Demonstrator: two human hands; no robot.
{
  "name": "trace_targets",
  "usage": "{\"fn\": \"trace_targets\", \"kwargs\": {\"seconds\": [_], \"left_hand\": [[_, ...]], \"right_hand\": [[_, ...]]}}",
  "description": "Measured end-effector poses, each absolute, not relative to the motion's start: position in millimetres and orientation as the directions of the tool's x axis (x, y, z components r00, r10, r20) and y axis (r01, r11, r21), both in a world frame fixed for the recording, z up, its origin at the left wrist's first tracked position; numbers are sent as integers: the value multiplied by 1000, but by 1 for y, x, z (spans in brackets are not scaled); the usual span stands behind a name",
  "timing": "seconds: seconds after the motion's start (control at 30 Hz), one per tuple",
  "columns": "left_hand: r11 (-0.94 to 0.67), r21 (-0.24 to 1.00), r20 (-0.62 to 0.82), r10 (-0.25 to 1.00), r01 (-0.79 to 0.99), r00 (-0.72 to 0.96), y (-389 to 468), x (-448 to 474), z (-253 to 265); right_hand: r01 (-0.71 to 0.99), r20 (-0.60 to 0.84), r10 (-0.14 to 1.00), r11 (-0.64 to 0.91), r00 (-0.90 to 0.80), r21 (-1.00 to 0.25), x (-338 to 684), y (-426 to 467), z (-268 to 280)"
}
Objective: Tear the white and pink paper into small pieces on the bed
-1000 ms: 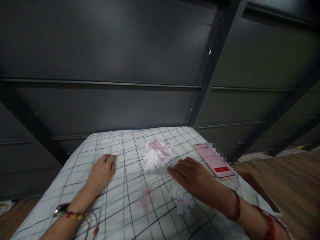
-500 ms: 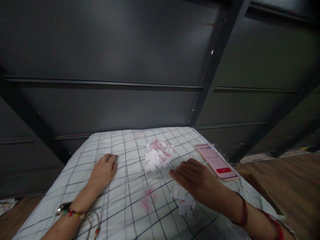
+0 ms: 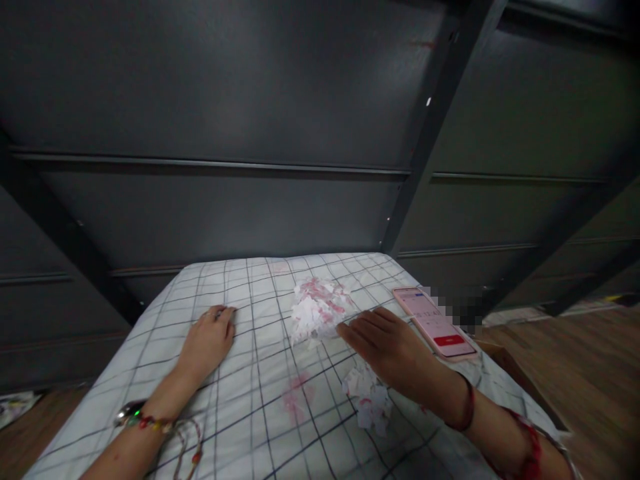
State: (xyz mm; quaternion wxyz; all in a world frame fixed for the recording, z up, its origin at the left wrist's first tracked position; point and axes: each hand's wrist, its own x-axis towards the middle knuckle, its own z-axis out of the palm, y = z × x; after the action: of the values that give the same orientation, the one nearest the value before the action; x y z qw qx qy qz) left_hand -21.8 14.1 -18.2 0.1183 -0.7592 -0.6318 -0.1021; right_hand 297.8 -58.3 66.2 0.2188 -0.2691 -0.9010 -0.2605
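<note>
Grey wall [image 3: 250, 100], panelled, running the full width behind. Cloth [image 3: 240, 427], white with dark checks, rumpled, spread beneath all the items below.

Far left: bracelet [image 3: 150, 425], beaded, cord ends loose, on the left wrist.

Left hand [image 3: 207, 337]: palm down on the cloth, fingers slackly bent and relaxed; no object visible in it. Well apart from the paper.

Centre: heap [image 3: 319, 310], white paper scraps smeared pink, loose and uneven; a translucent edge at its near side, nature not clear. Stain [image 3: 299, 397], pink, on the cloth nearer the wearer.

Right of centre: pile [image 3: 369, 403], smaller, similar scraps, partly beneath the line of the right forearm.

Right hand [image 3: 383, 345]: back uppermost, fingers curled inward, fingertips close by the right side of the heap. Its inner side is hidden; cannot tell whether it grips anything.

Right: phone [image 3: 434, 323], pink case, red button on the screen, lying aslant near the cloth's right edge. Box [image 3: 520, 383], brown, below that edge. Floor [image 3: 590, 360], wood, far right.

Risks, as judged: a low sweep of the right wrist could scatter the pile; a push by the curled fingers could spread the heap; an outward knock could tip the phone over the edge; damp pink scraps, if wet, could mark the cloth further.
</note>
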Motion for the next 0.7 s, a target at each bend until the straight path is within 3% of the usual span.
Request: {"fn": "trace_targets", "kwargs": {"seconds": [0.7], "left_hand": [[-177, -52, 315, 931, 983, 185, 14, -22, -19]], "right_hand": [[537, 519, 328, 778, -789, 325, 301, -69, 72]]}}
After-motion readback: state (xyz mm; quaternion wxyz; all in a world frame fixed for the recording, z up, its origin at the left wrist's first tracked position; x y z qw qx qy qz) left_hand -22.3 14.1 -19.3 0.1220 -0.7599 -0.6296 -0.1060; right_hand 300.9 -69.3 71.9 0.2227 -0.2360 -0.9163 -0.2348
